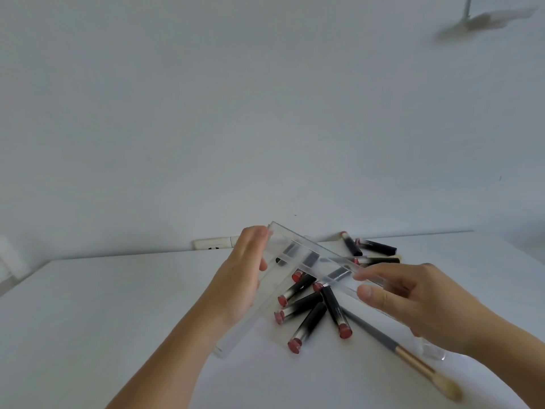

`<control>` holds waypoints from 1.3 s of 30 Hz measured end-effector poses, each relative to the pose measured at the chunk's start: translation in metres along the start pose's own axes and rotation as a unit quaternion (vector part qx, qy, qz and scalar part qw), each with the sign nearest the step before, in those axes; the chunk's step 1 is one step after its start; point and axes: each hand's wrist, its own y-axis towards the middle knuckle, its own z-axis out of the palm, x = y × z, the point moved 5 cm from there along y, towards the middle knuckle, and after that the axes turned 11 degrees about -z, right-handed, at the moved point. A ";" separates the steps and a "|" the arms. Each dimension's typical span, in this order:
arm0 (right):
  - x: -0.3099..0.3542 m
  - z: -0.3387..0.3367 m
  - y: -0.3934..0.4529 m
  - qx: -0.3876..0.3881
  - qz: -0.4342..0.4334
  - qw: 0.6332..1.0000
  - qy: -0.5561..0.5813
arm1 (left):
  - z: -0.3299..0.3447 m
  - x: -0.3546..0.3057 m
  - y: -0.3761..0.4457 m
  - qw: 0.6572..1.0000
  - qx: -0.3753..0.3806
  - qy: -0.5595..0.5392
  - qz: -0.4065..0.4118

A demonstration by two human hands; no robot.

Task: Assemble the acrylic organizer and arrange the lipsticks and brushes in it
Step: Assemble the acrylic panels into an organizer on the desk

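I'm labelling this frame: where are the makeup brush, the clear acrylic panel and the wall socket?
makeup brush [413, 360]: head view, on its gold ferrule.
clear acrylic panel [312, 251]: head view, on its upper edge between the hands.
wall socket [213, 243]: head view, on its faceplate.

You see one head-worn view, close over the flat white table [118, 290], facing forward toward the plain white wall [206, 113].

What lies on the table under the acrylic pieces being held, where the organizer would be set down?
Loose lipsticks lie scattered directly beneath the acrylic panel held by both hands, and a makeup brush lies below the right hand.
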 end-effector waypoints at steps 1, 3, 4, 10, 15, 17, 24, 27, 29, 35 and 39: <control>-0.002 0.000 0.001 0.001 -0.004 1.000 -0.009 | 0.000 0.001 0.000 1.000 -0.002 0.011 0.005; -0.008 0.000 0.002 0.003 -0.012 0.999 -0.033 | -0.001 0.001 0.000 0.999 -0.004 0.029 0.020; -0.010 0.000 0.002 0.004 -0.013 0.999 -0.047 | -0.001 0.001 0.000 0.999 -0.008 0.034 0.030; -0.016 0.003 0.005 0.006 -0.015 0.998 -0.061 | -0.002 -0.001 0.000 0.995 -0.028 0.038 0.087; -0.014 0.002 0.007 -0.007 -0.042 0.997 -0.069 | -0.003 0.002 0.010 0.998 -0.007 0.032 0.057; -0.007 0.000 0.009 -0.004 -0.050 0.995 -0.084 | -0.004 -0.003 0.009 0.998 -0.004 0.037 0.053; 0.006 -0.011 0.011 -0.009 -0.054 0.984 -0.167 | -0.001 -0.012 0.000 0.990 -0.076 0.032 0.118; 0.002 -0.033 0.007 -0.049 -0.025 0.975 -0.216 | -0.010 -0.016 -0.002 0.989 -0.107 0.009 0.104; -0.012 -0.064 -0.008 -0.155 0.028 0.963 -0.218 | -0.024 -0.017 -0.002 0.989 -0.126 -0.023 0.071; -0.061 -0.072 -0.058 -0.104 0.218 0.920 -0.308 | -0.042 0.003 -0.010 0.989 -0.147 -0.026 -0.019; -0.062 -0.040 -0.062 -0.017 0.280 0.897 -0.342 | -0.040 0.009 -0.025 0.986 -0.164 -0.012 -0.033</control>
